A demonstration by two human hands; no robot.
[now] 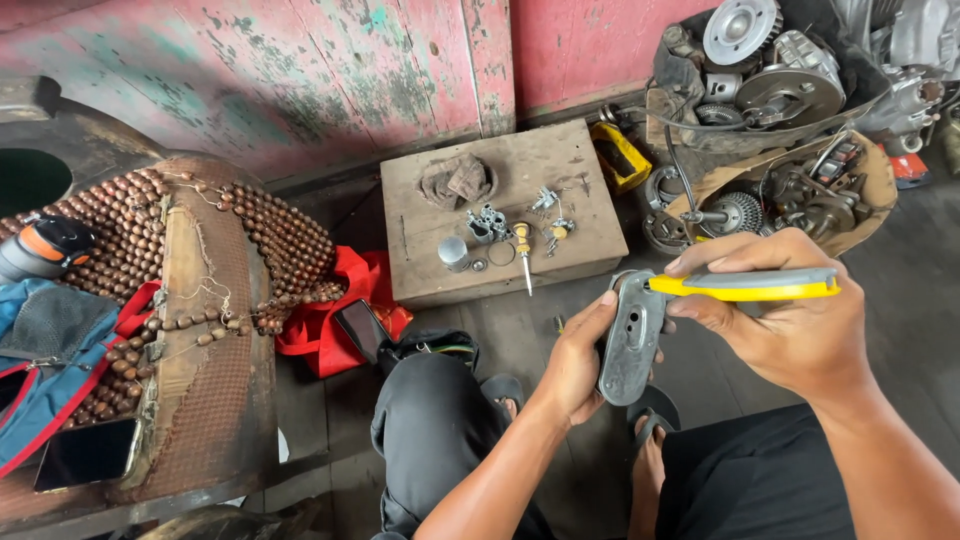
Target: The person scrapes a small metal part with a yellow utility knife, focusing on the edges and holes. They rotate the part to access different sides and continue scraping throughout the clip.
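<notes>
My left hand (577, 362) grips a grey oval metal cover (630, 340) from its left edge, holding it upright above my knees. My right hand (790, 320) holds a tool with a yellow and grey handle (750, 287), its tip resting against the top of the cover. Both hands hover over my lap, in front of a low wooden board (500, 215) carrying small metal parts, a screwdriver (524, 252) and a crumpled rag (457, 181).
Engine parts (775, 75) pile up at the upper right, some on cardboard. A seat with a wooden bead cover (200, 250) stands left, with a blue bag (50, 360), a dark phone (85, 452) and a red cloth (340, 300). A pink wall rises behind.
</notes>
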